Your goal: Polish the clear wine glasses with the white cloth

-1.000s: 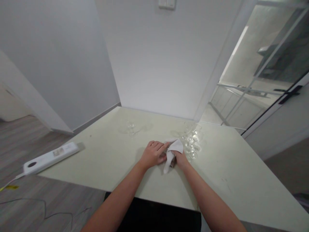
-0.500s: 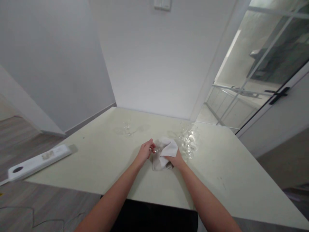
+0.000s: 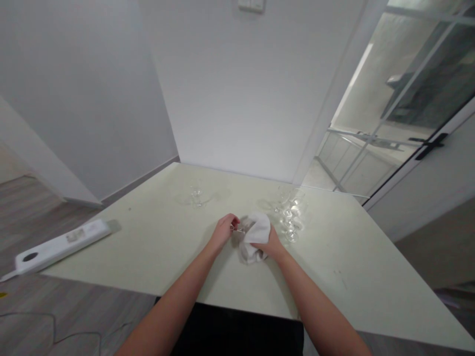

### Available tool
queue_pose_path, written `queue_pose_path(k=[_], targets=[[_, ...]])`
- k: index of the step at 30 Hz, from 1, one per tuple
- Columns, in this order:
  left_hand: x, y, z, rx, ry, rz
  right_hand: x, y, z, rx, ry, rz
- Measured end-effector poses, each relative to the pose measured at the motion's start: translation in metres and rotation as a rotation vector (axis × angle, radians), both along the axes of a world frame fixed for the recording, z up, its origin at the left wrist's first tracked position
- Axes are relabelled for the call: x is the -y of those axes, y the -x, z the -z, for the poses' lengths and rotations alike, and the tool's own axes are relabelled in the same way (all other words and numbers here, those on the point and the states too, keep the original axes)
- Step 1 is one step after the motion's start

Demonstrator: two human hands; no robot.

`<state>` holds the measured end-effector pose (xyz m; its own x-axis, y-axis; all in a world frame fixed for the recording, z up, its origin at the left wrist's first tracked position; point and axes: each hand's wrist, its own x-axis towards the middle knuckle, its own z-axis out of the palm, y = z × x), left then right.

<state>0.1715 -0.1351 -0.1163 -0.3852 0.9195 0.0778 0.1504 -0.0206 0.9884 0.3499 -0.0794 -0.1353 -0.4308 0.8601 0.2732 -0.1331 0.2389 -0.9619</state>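
My left hand [image 3: 225, 228] is closed around the foot end of a stemmed glass [image 3: 240, 230], whose stem points right. A pale grey-white cloth [image 3: 257, 238] wraps the bowl end, so most of the bowl is hidden. Gripping the cloth from the right is my right hand [image 3: 272, 244], its fingers partly covered by the folds. Both hands are just above the table, in front of my body. Several clear stemmed glasses [image 3: 291, 212] stand close together to the right of the cloth. Another clear glass [image 3: 196, 196] stands alone at the back left.
The pale table [image 3: 163, 247] meets a white wall [image 3: 237, 99] at its back. A long white box-like object [image 3: 63, 245] with a dark oval lies along the left edge. A glazed door with a black handle [image 3: 430, 146] is at the right. A cable [image 3: 55, 329] runs over the floor.
The cloth has shifted and bunched slightly around the glass bowl, its lower edge drawn right. My left hand has turned a little at the foot of the glass. The standing glasses stay put.
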Motion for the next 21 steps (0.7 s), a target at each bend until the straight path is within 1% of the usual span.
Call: queue_pose_path(k=[1,2,3,4,6,9,11,13,15,17,19,21], targets=[[-0.003,0.0,0.001,0.077,0.08,0.015,0.001,0.0,-0.002,-0.028,-0.028,0.012],[-0.004,0.001,0.001,0.122,0.123,0.035,0.002,0.0,-0.003,-0.049,-0.034,0.02],[-0.004,0.0,0.0,0.136,0.118,0.05,0.003,0.001,-0.004,-0.056,-0.021,0.019],[-0.003,0.0,0.0,0.114,0.065,0.059,0.002,0.001,-0.004,-0.051,0.007,0.017],[0.004,-0.002,-0.002,-0.038,-0.124,0.074,0.001,0.003,-0.002,-0.055,0.109,0.047],[0.015,-0.002,-0.003,-0.413,-0.409,0.132,-0.003,0.006,0.003,-0.096,0.351,0.079],[0.02,-0.001,-0.002,-0.599,-0.501,0.197,-0.005,0.007,0.006,-0.087,0.478,0.044],[0.022,0.0,0.0,-0.676,-0.519,0.225,-0.006,0.007,0.008,-0.055,0.523,0.022],[0.021,0.0,0.001,-0.675,-0.486,0.2,-0.007,0.006,0.009,-0.032,0.514,0.052],[0.017,-0.001,0.001,-0.622,-0.42,0.147,-0.009,0.006,0.01,0.001,0.456,0.099],[0.012,-0.002,0.001,-0.518,-0.332,0.093,-0.01,0.004,0.01,0.032,0.333,0.117],[0.005,-0.003,0.002,-0.362,-0.245,0.053,-0.01,0.003,0.007,0.041,0.182,0.076]])
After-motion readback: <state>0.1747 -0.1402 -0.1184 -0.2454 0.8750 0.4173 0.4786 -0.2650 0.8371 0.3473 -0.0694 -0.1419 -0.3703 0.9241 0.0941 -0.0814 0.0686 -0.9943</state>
